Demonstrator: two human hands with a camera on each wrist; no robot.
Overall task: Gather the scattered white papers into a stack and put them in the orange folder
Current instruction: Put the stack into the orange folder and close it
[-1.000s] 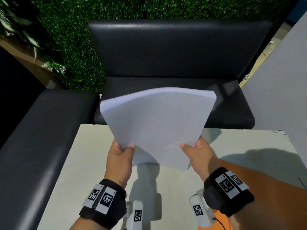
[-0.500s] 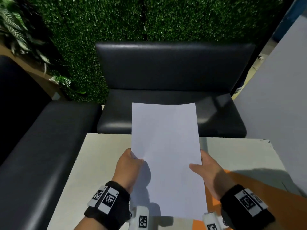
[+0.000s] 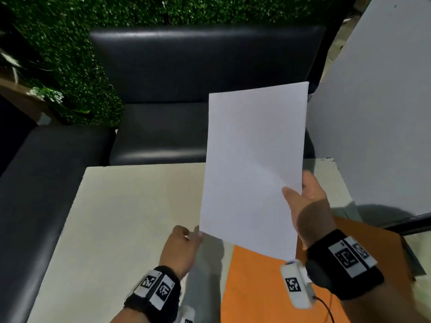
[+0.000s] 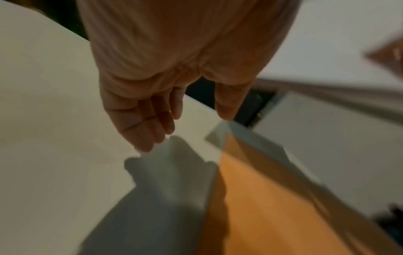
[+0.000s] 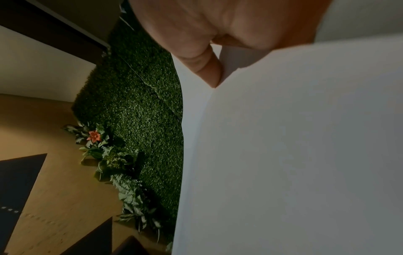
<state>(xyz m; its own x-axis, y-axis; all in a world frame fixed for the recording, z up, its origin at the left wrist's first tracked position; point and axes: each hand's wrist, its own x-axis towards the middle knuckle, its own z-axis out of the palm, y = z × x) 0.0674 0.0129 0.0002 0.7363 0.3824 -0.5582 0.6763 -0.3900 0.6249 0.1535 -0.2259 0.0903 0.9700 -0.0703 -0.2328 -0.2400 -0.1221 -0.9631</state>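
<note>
The right hand (image 3: 305, 201) pinches the stack of white papers (image 3: 253, 169) along its right edge, thumb on the front face and fingers behind, so the sheets stand nearly upright in the air above the table (image 3: 130, 206). The right wrist view confirms that grasp: the thumb presses into the paper edge close to the lens. The left hand (image 3: 183, 247) sits just below and left of the stack's lower left corner. The left wrist view shows its fingers (image 4: 150, 131) relaxed and straight with nothing between them, so it reads as released, though whether a fingertip brushes the corner is hard to say from the head view.

The orange folder (image 3: 261, 287) lies flat on the table directly beneath the right hand and to the right of the left hand. It looks closed, but the blur makes that uncertain.

Gathering appears finished: the sheets look squared into one neat stack, and no loose paper shows on the table. What is left, by my judgement, is the second half: opening the folder, likely with the free left hand, and sliding the stack inside.
</note>
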